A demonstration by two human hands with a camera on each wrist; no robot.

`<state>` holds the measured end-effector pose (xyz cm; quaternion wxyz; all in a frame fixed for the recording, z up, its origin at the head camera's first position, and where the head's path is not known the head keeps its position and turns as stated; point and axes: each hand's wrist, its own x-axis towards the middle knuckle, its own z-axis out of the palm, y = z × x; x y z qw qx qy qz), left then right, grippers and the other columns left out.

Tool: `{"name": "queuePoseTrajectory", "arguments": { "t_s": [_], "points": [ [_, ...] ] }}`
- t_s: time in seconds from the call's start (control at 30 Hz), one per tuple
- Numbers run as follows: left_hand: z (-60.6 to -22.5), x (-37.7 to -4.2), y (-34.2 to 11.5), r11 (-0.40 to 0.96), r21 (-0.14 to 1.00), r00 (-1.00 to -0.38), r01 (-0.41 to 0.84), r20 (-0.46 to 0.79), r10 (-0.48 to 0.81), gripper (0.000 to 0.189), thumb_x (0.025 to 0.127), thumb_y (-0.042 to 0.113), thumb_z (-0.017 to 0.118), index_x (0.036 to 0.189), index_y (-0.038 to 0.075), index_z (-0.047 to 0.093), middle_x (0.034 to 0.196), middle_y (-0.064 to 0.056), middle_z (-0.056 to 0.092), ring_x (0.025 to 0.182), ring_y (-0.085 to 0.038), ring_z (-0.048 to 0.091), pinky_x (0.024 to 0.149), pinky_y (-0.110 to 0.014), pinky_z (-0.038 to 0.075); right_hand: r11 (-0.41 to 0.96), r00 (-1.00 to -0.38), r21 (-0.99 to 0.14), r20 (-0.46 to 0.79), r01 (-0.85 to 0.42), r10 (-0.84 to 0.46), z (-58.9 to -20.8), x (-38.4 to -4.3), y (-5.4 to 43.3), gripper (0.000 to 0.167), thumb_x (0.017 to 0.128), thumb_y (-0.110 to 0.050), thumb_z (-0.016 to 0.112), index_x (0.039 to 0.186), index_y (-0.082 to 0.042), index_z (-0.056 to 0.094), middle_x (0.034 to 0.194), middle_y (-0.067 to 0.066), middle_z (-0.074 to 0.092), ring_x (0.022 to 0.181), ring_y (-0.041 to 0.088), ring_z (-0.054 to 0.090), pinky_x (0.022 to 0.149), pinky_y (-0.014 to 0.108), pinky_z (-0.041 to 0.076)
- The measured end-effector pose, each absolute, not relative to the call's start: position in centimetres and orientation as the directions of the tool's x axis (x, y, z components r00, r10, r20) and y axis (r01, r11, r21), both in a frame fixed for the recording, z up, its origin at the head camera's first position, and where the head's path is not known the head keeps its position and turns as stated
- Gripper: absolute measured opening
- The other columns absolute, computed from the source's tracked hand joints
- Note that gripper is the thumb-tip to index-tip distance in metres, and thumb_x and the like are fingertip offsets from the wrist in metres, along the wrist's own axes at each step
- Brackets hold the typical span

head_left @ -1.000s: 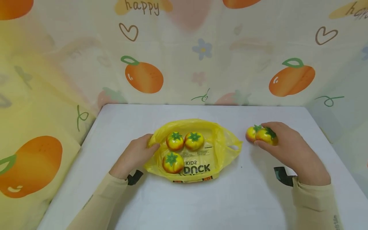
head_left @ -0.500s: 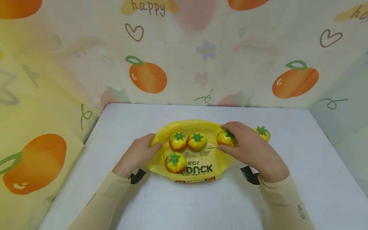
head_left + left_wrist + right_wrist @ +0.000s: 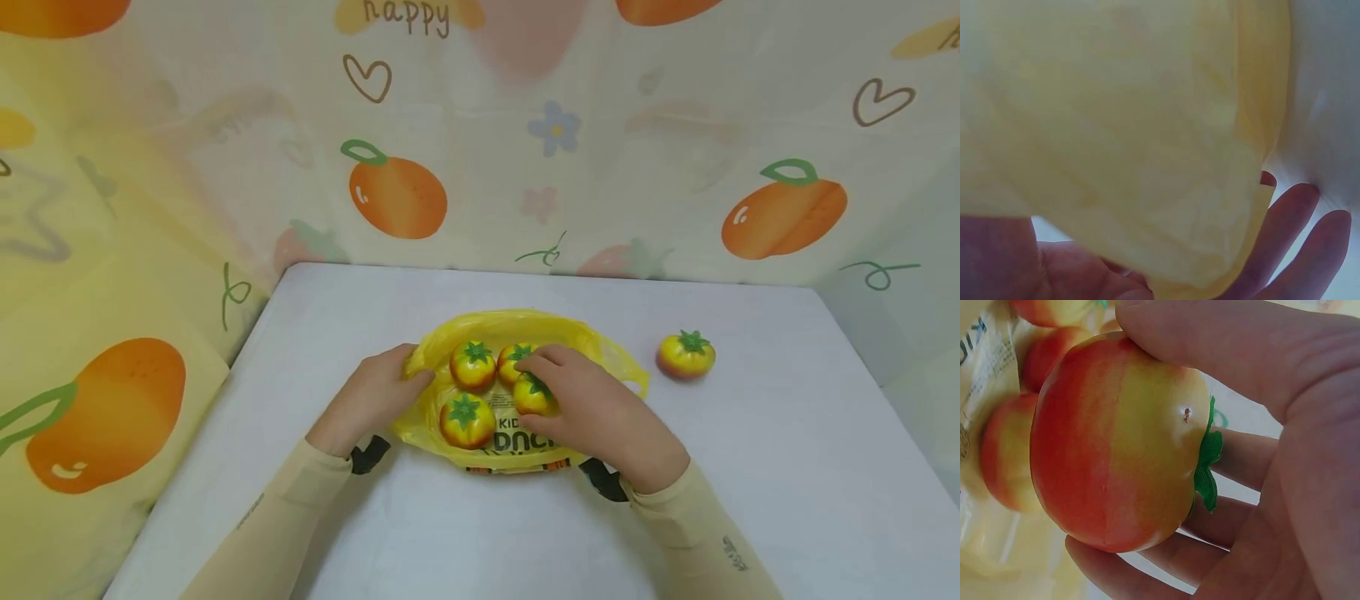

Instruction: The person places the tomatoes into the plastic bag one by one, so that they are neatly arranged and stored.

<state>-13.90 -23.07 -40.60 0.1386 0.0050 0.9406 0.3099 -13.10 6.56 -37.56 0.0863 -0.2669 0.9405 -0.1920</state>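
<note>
A yellow plastic bag (image 3: 442, 329) lies with its mouth spread open, dark lettering showing inside. My left hand (image 3: 371, 398) holds the bag's left rim between thumb and fingers; the left wrist view shows mostly the bag's thin yellow film (image 3: 1122, 125). Inside the bag sit three yellow-red toy tomatoes with green leafy tops, such as the front one (image 3: 467, 421). Over the bag's inside, my right hand (image 3: 603, 412) grips another toy tomato (image 3: 1110, 444), thumb on one side and fingers on the other. It partly covers the back right tomato (image 3: 510, 360).
One more toy tomato (image 3: 686, 357) stands on the white table (image 3: 517, 542), right of the bag. A patterned cloth (image 3: 480, 167) hangs behind the table and along its sides. The bag's right handle (image 3: 630, 371) spreads toward the single tomato.
My right hand has carried a toy tomato leftward from beside the other one on the table to over the bag's inside. The left hand stays on the bag's rim.
</note>
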Motion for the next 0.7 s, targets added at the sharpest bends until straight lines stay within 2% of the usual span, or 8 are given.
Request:
{"name": "queuePoseTrajectory", "arguments": {
  "t_s": [0.17, 0.47, 0.7],
  "points": [
    [-40.6, -14.0, -22.9, 0.817, 0.574, -0.965, -0.062, -0.243, 0.098, 0.052, 0.110, 0.037, 0.057, 0.153, 0.007, 0.056, 0.145, -0.015, 0.068, 0.113, -0.028, 0.068, 0.105, -0.051, 0.055, 0.772, -0.826, -0.410, -0.073, -0.486, -0.559, -38.0, -13.1, 5.9, 0.061, 0.092, -0.039, 0.087, 0.144, -0.014, 0.066, 0.145, 0.007, 0.063, 0.131, 0.026, 0.061, 0.114, 0.047, 0.054],
    [-40.7, -14.1, -23.2, 0.823, 0.565, -0.965, -0.066, -0.245, 0.090, 0.054, 0.110, 0.038, 0.057, 0.154, 0.007, 0.055, 0.148, -0.016, 0.067, 0.119, -0.030, 0.068, 0.108, -0.054, 0.055, 0.759, -0.809, -0.422, -0.093, -0.496, -0.580, -38.8, -12.9, 5.3, 0.060, 0.091, -0.037, 0.089, 0.142, -0.014, 0.067, 0.144, 0.005, 0.063, 0.130, 0.023, 0.061, 0.113, 0.045, 0.054],
    [-40.6, -14.0, -22.9, 0.815, 0.572, -0.959, -0.090, -0.270, 0.084, 0.054, 0.110, 0.039, 0.057, 0.154, 0.007, 0.055, 0.148, -0.015, 0.067, 0.116, -0.027, 0.067, 0.108, -0.053, 0.054, 0.758, -0.794, -0.407, -0.116, -0.510, -0.597, -39.5, -12.8, 4.9, 0.057, 0.089, -0.034, 0.090, 0.138, -0.013, 0.069, 0.137, 0.006, 0.065, 0.116, 0.022, 0.063, 0.106, 0.042, 0.056]
  ]
}}
